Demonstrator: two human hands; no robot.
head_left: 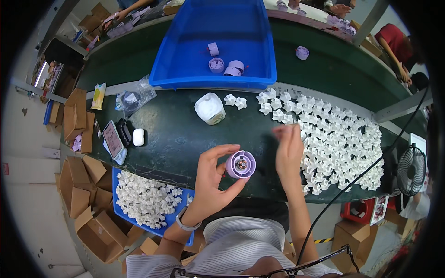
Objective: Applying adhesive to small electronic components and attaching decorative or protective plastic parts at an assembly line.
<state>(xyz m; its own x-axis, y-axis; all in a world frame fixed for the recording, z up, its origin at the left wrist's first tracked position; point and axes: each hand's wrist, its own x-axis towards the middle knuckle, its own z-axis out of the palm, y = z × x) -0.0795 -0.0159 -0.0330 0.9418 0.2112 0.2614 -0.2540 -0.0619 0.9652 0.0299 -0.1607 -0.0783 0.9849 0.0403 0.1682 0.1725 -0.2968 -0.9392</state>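
My left hand [211, 178] is closed around a lilac round plastic housing [241, 164], held above the near edge of the green table. Its open end faces up, showing spokes and a copper-coloured centre; a bit of red shows at its left side. My right hand [289, 157] is raised to the right of the housing, beside a wide spread of white star-shaped plastic parts [340, 143]. Its fingertips are smeared by motion, so whether they hold anything cannot be made out.
A blue bin [213, 23] holding several lilac housings stands at the back. A white roll [210, 109], an earbud case [138, 137] and a phone [113, 139] lie on the table. Lower left, a blue tray [116, 197] carries more white parts. At right, a black cable [345, 187] passes a fan [411, 170].
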